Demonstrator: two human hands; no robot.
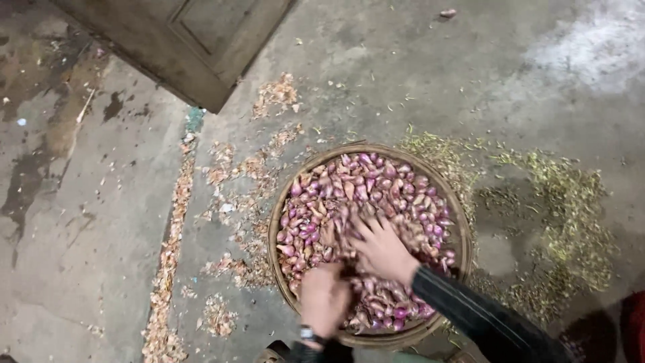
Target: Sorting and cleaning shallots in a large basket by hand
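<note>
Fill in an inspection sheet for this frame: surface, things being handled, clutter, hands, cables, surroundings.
Surface: bare concrete floor, stained and damp-looking in patches.
Things handled: round woven basket on the floor, heaped with small purple-red shallots.
Clutter: pale papery skins strewn in lines and small piles left of the basket; greenish-yellow plant trimmings scattered to its right.
Hands: left hand, with a wristwatch, is closed and pressed into the shallots at the near side; right hand, dark sleeve, lies spread flat on the heap.
Cables: nothing seen.
Surroundings: wooden panelled door at upper left; red object at lower right edge, kind unclear.
</note>
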